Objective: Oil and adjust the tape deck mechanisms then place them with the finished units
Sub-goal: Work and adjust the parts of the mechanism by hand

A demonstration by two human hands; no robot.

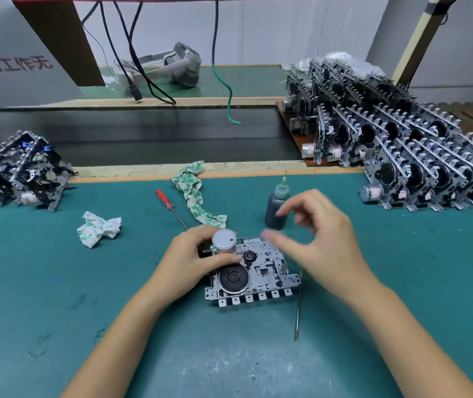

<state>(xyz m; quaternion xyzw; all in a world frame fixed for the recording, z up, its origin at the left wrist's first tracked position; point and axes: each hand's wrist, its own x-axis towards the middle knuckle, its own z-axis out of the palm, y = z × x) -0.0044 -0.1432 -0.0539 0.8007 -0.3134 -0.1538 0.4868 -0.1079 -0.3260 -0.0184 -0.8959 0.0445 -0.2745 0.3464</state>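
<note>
On the green tabletop (57, 282), nearest the person, a tape deck mechanism (254, 271) lies flat with its flywheel up. The left hand (192, 257) grips the silver motor (224, 242) at the unit's far left corner, fingers curled round it. The right hand (315, 234) hovers blurred above the unit's right side, fingers loosely curved and holding nothing. A thin metal tool (298, 308) lies beside the unit's right edge. Just beyond stand a dark oil bottle (277, 205), a red-handled screwdriver (169, 205) and crumpled cloths (195, 193). Farther off, rows of mechanisms (419, 156) stand at the right and a smaller pile (20, 170) at the left.
</note>
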